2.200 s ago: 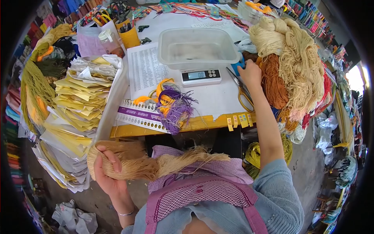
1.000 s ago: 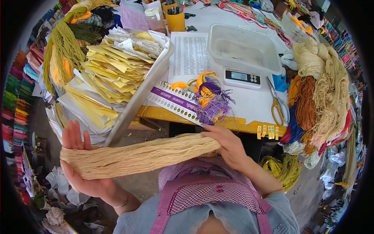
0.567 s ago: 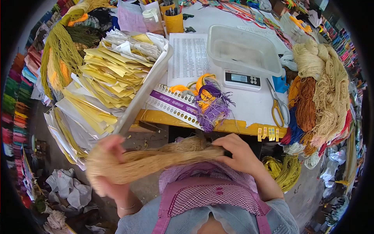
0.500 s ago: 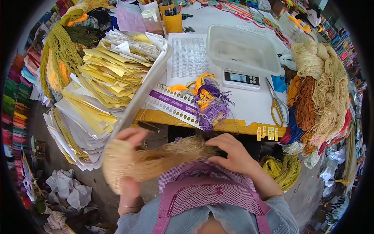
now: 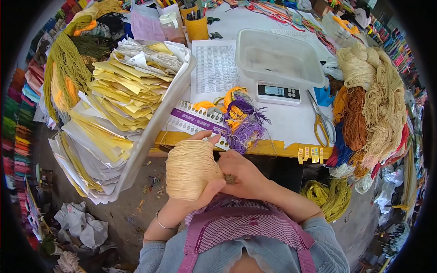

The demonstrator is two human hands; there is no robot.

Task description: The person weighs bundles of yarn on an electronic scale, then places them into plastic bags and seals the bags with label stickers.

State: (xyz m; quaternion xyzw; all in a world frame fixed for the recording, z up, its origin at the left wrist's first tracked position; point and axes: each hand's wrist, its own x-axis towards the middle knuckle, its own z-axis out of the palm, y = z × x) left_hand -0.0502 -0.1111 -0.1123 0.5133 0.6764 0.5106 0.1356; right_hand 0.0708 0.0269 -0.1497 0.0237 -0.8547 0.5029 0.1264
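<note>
A thick cream skein of yarn [image 5: 190, 169] is in front of my chest, near the table's front edge. My left hand [image 5: 202, 194] wraps round it from below, with the thumb on the near side and fingertips showing past the far side. My right hand [image 5: 245, 174] is closed at the skein's right end, where a small darker tuft shows below the fingers. Part of that end is hidden by my hands. Just beyond them, a purple and orange bundle of thread [image 5: 243, 120] lies on a purple-striped card with punched holes [image 5: 195, 119].
On the table are a digital scale [image 5: 278, 92] with a clear plastic tray [image 5: 281, 68], scissors [image 5: 322, 120] and a printed sheet [image 5: 213, 68]. A bin [image 5: 157, 123] of yellow and white papers stands left. Yarn hanks [image 5: 373, 100] hang at the right edge.
The skein was stretched sideways between my hands and blurred; now it is a compact bundle. My left hand has moved right, towards my right hand, which has closed on the skein's end.
</note>
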